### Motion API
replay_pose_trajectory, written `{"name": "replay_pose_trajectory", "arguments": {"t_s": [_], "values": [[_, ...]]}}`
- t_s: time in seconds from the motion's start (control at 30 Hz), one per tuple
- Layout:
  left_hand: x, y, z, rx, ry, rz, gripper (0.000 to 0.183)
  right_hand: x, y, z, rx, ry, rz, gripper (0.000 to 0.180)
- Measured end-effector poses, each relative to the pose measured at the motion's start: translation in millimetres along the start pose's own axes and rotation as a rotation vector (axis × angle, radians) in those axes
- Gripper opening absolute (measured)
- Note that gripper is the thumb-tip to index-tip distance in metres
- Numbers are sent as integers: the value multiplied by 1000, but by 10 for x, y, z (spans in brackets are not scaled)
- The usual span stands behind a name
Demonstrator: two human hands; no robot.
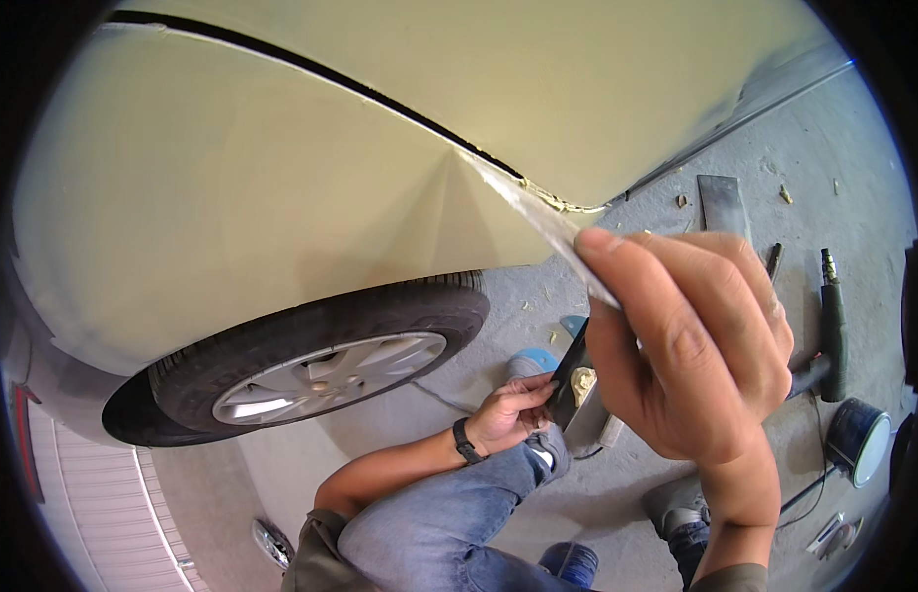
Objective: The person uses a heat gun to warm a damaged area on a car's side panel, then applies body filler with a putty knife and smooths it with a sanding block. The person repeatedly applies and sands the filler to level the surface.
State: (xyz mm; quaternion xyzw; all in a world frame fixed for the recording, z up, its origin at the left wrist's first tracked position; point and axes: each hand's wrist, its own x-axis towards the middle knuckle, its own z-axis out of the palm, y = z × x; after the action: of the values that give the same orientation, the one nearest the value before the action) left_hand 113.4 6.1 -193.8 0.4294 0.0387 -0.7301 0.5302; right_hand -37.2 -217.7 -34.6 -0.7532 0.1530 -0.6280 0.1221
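Note:
My right hand pinches a thin whitish putty spreader, seen almost edge-on. Its far edge meets the car's cream-coated rear body panel, just beside the dark gap along the door. Rough putty clings to the lower end of that gap. Lower down, my left hand, with a black watch at the wrist, grips the edge of a dark mixing board. A lump of cream putty sits on the board, which my right hand partly covers.
Below the panel is a tyre on a silver alloy wheel. On the concrete floor lie a flat grey plate, a dark air tool and putty scraps. A paint tin stands right, a blue can near my legs.

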Motion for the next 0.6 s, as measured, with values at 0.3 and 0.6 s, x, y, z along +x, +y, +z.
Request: {"name": "replay_pose_trajectory", "arguments": {"t_s": [0.3, 0.6], "values": [[-67, 8, -51, -19, -169, -5, 29, -17, 94, 28, -70, -16, -82, 36], [-98, 26, -103, -46, -188, -21, 34, -228, 196, 34, -143, -68, -77, 35]]}}
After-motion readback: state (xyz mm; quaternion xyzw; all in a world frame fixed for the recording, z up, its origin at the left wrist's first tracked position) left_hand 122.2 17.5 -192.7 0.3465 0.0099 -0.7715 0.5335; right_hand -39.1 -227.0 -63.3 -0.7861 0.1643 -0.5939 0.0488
